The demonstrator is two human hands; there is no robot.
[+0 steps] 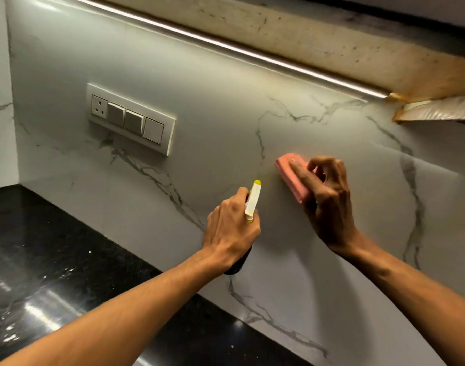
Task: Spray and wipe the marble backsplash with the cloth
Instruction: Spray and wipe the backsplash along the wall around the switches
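Fingers [240, 194] of left hand [230, 228] grip seemingly dark spray bottle [253, 199]; right hand [329, 207], cloth [285, 165].

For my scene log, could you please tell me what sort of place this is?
Most likely a home kitchen: a marble backsplash rises behind a glossy black countertop, with a socket-and-switch panel mounted on it.
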